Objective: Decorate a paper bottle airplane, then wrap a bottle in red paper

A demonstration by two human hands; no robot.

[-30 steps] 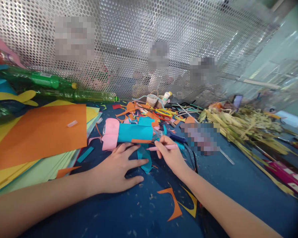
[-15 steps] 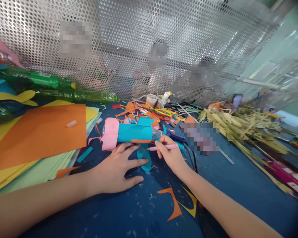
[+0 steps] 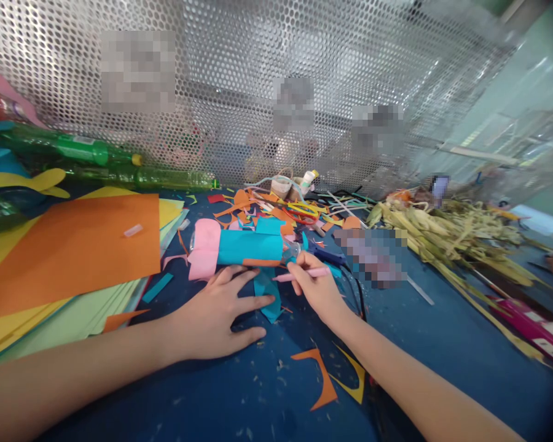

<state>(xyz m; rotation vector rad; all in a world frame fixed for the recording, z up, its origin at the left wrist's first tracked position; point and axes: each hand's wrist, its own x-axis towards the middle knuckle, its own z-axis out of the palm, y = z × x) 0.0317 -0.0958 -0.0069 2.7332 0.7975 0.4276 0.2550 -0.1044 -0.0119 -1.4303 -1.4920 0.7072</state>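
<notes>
The place is looking like a craft workshop. A blue counter is carrying a stack of coloured paper, a litter of cut scraps and a paper-wrapped bottle. Green plastic bottles are lying at the left, husk-like leaves are lying heaped at the right, and blurred figures are showing at a perforated metal screen behind.

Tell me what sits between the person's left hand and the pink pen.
In the head view, a piece of blue paper lies between the left hand and the pink pen.
</notes>
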